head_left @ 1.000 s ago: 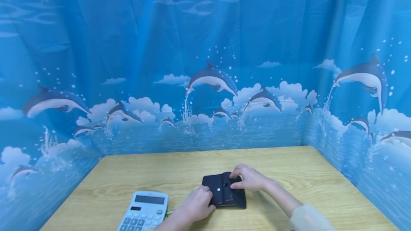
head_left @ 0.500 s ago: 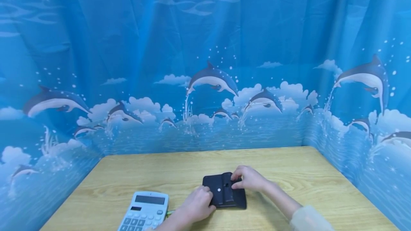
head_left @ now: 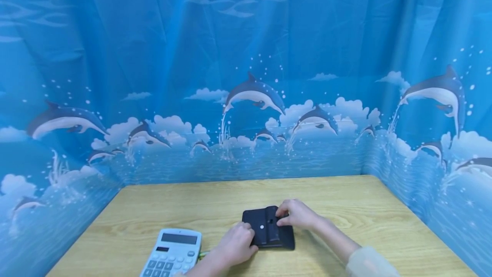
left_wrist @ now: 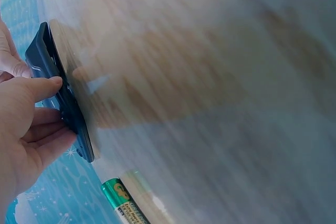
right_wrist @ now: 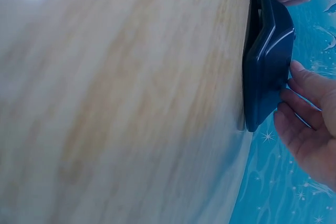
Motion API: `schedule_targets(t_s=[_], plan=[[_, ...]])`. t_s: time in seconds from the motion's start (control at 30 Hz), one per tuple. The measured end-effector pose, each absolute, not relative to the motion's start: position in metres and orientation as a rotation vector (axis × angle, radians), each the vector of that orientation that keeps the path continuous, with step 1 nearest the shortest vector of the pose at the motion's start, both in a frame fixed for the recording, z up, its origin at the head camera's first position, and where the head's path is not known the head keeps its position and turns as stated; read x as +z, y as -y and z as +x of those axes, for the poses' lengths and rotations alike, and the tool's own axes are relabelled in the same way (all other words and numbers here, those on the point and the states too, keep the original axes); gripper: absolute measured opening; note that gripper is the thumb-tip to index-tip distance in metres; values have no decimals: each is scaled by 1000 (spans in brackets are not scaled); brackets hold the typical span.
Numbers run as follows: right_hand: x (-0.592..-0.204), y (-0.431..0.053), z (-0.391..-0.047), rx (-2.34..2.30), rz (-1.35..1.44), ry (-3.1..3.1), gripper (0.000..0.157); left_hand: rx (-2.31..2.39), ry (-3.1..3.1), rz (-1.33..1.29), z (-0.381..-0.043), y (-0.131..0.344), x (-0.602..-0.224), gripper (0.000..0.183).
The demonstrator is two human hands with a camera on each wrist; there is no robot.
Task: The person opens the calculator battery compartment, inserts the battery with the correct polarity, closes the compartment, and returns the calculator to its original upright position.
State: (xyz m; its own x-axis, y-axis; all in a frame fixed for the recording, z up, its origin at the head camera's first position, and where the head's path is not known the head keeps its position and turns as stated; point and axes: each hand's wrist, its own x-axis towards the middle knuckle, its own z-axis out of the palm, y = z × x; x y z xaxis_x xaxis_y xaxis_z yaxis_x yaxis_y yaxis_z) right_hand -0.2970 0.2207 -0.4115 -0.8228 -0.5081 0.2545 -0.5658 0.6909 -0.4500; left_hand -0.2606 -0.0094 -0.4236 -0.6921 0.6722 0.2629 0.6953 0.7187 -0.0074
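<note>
A flat black plastic device with a raised ridge, a small slot and a white round dot lies on the table. My left hand grips its left edge, thumb on the near side and fingers over the edge. In the left wrist view, the thumb and fingers of that hand hold the device's rim. At the ridge's right side, my right hand touches the device with thumb and fingertips. The right wrist view shows this hand with fingers bent lightly against the device's black face; the ridge's slot is hidden there.
A light blue calculator lies left of my left forearm. Beside it, a green and gold battery shows in the left wrist view, mostly hidden by the forearm in the head view. A dolphin-print curtain surrounds the wooden table.
</note>
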Motion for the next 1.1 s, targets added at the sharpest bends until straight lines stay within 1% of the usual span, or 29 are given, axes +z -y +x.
schedule_targets(t_s=[0.27,0.57,0.8,0.9,1.1], plan=[[-409,-219,-295,820,859,2810,15,-129,2691,-1077,-261,9,-424,23],[-412,-223,-295,783,937,2776,20,-121,2705,-1092,-262,10,-424,24],[-412,-224,-289,680,857,2833,33,-131,2743,-1068,-260,10,-423,29],[-413,-224,-287,585,792,2843,35,-136,2753,-1028,-259,11,-423,32],[-416,-229,-288,461,719,2870,29,-117,2768,-944,-255,14,-426,37]])
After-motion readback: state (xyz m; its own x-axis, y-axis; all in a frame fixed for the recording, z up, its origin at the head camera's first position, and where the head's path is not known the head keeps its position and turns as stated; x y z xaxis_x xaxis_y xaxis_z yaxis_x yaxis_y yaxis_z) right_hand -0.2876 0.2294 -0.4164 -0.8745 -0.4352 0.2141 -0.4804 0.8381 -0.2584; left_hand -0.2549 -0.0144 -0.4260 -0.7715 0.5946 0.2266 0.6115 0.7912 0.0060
